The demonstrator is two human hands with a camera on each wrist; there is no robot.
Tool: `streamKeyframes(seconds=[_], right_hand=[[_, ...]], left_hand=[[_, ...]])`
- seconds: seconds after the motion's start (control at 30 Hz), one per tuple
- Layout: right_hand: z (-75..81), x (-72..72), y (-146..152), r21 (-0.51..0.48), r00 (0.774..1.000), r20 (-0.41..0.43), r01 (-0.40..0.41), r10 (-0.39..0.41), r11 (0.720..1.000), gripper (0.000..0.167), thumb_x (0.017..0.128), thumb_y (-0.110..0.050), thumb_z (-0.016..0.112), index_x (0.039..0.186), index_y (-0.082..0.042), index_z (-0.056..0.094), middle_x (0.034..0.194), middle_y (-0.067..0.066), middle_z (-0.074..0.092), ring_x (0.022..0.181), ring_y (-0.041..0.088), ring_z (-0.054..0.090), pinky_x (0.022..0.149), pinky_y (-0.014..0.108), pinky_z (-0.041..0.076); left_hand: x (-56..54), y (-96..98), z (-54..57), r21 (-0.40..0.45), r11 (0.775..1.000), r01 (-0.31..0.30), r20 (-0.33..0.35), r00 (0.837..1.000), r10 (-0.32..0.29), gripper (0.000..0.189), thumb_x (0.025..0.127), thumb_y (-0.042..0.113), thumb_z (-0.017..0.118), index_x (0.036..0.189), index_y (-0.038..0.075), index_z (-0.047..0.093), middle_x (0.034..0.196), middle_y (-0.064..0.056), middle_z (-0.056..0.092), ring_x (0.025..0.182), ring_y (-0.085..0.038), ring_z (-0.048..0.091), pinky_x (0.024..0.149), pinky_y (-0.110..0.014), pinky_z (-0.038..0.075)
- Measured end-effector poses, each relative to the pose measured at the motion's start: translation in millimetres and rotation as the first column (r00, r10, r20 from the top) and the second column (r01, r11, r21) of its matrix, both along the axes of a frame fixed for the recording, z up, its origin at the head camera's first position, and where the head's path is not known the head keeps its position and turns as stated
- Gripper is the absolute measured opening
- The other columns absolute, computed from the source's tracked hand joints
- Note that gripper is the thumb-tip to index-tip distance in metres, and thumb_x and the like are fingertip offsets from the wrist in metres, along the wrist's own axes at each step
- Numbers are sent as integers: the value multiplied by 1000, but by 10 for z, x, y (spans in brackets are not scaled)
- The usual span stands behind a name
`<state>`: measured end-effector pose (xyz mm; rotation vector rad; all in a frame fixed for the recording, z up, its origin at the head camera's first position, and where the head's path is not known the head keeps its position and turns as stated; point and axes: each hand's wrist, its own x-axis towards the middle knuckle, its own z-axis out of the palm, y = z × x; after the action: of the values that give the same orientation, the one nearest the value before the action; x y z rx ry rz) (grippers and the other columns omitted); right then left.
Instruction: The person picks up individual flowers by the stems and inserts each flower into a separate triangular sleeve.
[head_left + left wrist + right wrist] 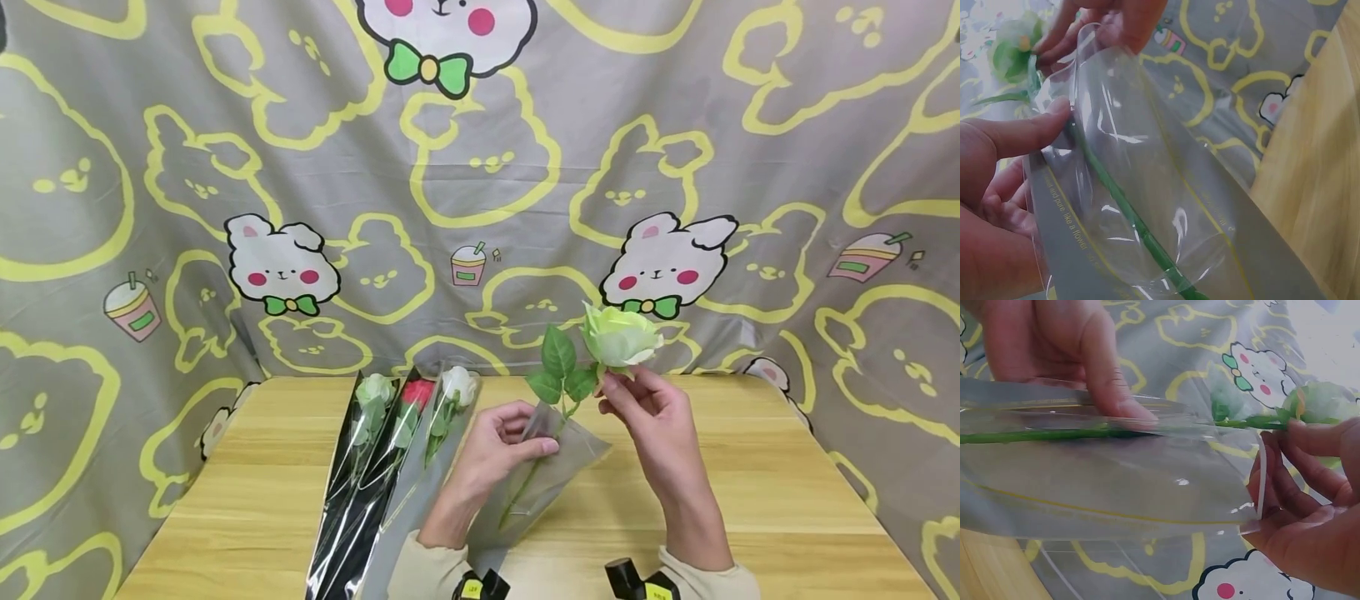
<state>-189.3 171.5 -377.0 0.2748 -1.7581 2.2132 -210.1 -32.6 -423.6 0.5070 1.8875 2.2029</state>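
A pale green rose point(619, 336) with a leafy stem stands tilted above the table, its lower stem inside a clear and grey plastic flower sleeve point(555, 475). My left hand point(495, 446) grips the sleeve near its mouth, thumb pressed over the stem. Just under the bloom, my right hand point(656, 421) pinches the top of the stem between thumb and fingers. In the left wrist view the green stem point(1125, 206) runs down within the clear film. The right wrist view shows the sleeve's open edge point(1262, 478) close to my right fingers.
Left of my hands lie three wrapped roses on the wooden table point(247, 483): a pale green rose point(373, 390), a red rose point(417, 393) and a white rose point(458, 387). A grey patterned curtain point(487, 242) rises behind the table and along both sides.
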Motion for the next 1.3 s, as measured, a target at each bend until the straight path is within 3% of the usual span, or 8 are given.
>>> streamKeyframes(seconds=[0.2,0.43,0.63,0.9,1.1,1.3], right_hand=[[6,-9,4,12,1000,-8,6,-5,1000,26,96,9,65,115,-7,71,93,1,71,81,13,65,73,25,56],[32,1,-13,31,999,3,45,-46,998,16,96,5,67,108,-4,71,92,0,73,74,14,63,70,24,55],[37,7,0,66,999,3,53,-53,996,11,98,2,67,109,0,68,93,1,73,74,13,62,70,24,55],[24,19,8,45,997,-17,74,-73,996,12,97,4,66,109,2,68,93,2,73,71,14,61,69,22,54],[26,40,7,85,998,-48,39,-35,996,16,97,4,66,113,6,65,94,4,72,75,15,61,70,23,54],[51,23,-14,111,992,51,109,-116,988,13,96,-1,70,107,4,66,91,1,72,75,14,63,69,23,55]], left_hand=[[0,11,7,-29,999,26,-11,1000,-26,27,84,-9,78,106,-14,65,97,-17,76,77,-10,70,70,-21,54],[3,-31,-13,-26,998,49,-32,998,-50,23,92,-2,72,110,-14,65,95,-7,76,80,-8,67,74,-22,51],[2,-47,-4,-10,998,61,-13,998,-61,26,95,2,70,115,-14,65,104,-15,76,88,-12,70,82,-26,53],[14,-72,-2,-60,998,-17,8,1000,18,26,101,8,63,114,-15,66,90,5,69,86,-8,60,85,-25,48],[29,-51,39,-9,996,-90,9,996,90,23,98,2,66,110,-18,66,84,3,75,79,-5,66,78,-23,49],[44,-54,71,15,996,-84,1,997,84,24,97,1,67,110,-19,65,84,3,75,81,-6,68,79,-23,50]])
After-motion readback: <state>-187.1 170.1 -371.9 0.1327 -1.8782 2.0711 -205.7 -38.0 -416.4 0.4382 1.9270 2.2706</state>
